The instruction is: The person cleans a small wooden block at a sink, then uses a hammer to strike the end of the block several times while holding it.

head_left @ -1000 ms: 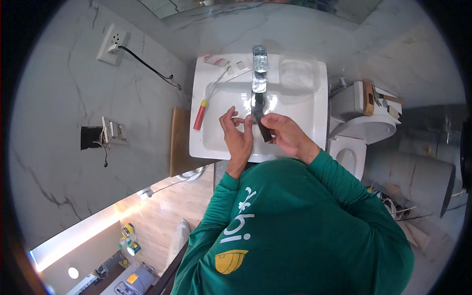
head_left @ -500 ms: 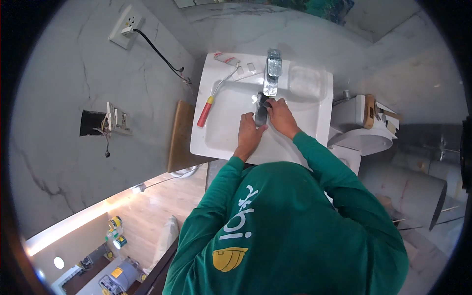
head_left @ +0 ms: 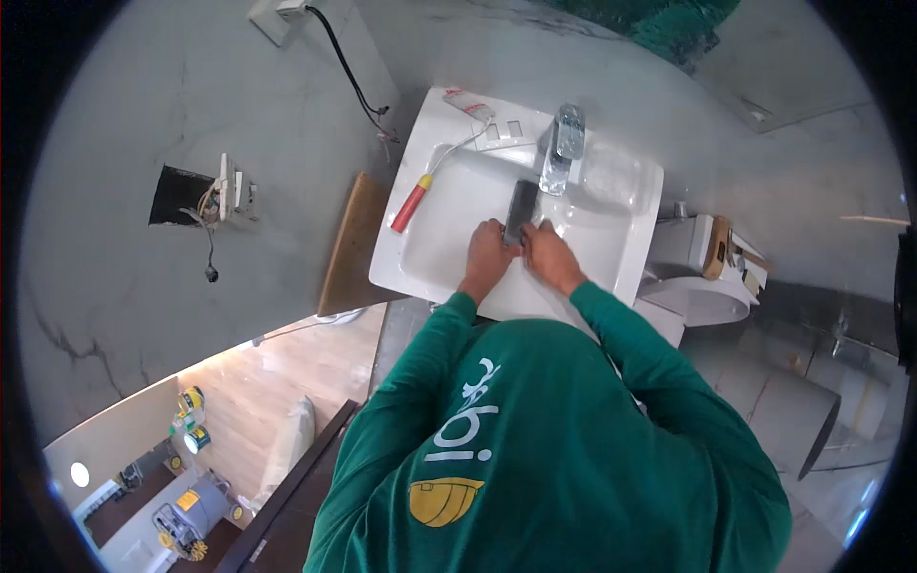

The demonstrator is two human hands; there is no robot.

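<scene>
A dark grey, narrow rectangular block (head_left: 521,208), which looks like a sharpening stone, is held lengthwise over the white sink (head_left: 390,265). My left hand (head_left: 489,256) is closed at its near left end. From the right, my right hand (head_left: 551,255) has its fingers curled in against the same near end. Those fingertips cover whatever they pinch there. Just beyond the block stands a chrome faucet (head_left: 564,148).
A small paint roller (head_left: 411,205) with a red handle lies across the sink's left rim. Near it is a white frame plate (head_left: 501,135). A brown board (head_left: 346,250) leans left of the sink. Wires hang from an open wall box (head_left: 180,196). On the right is a toilet (head_left: 702,298).
The view has shifted and tilted. My right hand has slid from the upper part of the block to its near end, uncovering most of the block's top face.
</scene>
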